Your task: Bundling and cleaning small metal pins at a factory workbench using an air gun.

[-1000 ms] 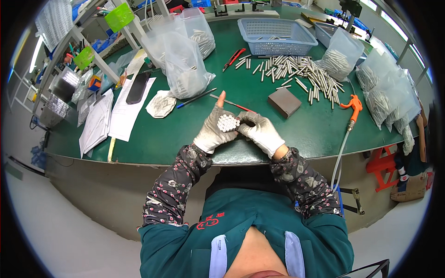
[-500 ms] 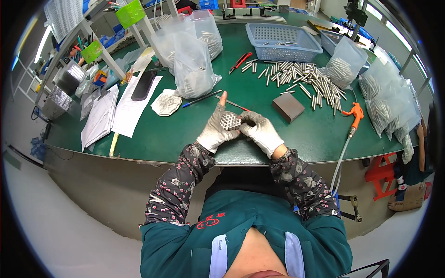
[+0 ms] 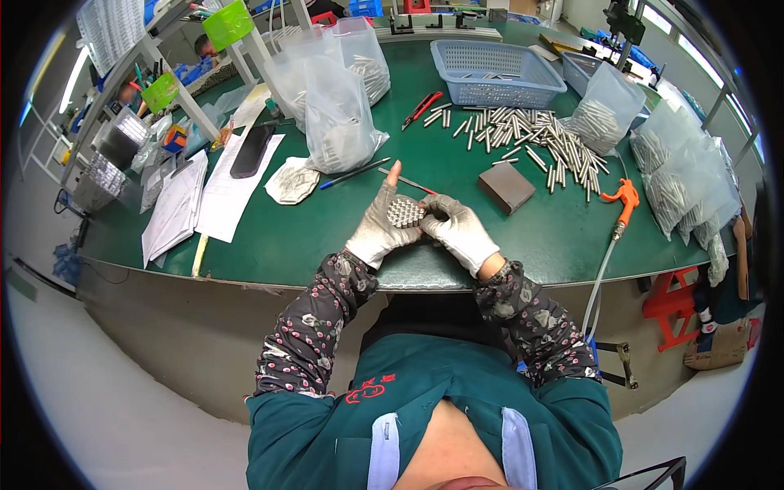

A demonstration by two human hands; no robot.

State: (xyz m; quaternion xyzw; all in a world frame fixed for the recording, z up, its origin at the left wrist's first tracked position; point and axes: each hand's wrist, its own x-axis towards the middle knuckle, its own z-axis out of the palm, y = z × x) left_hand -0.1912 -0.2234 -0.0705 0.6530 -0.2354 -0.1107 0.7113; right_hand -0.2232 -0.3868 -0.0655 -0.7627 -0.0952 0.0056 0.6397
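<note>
My left hand (image 3: 376, 227), in a white-grey work glove, is wrapped round a tight bundle of metal pins (image 3: 406, 211), their shiny round ends facing up. Its thumb points upward, away from the bundle. From the other side my right hand (image 3: 462, 232), gloved too, is closed against the bundle's edge with bent fingers. Whether a single pin sits in its fingertips cannot be made out. Beyond the hands lie a slim red-tipped tool (image 3: 408, 181) and a blue-ended pen (image 3: 355, 173). A brown-grey block (image 3: 506, 188) rests to the right.
Loose metal pins (image 3: 543, 139) lie heaped before a blue basket (image 3: 498, 77). Plastic bags of pins stand left (image 3: 339, 122) and right (image 3: 670, 184). An orange air gun (image 3: 625, 201) lies at right. At left are a phone (image 3: 252, 152), papers (image 3: 224, 200) and a cloth (image 3: 292, 180).
Both hands keep their hold on the bundle, with only slight movement of the right fingers. The whole view has shifted very slightly.
</note>
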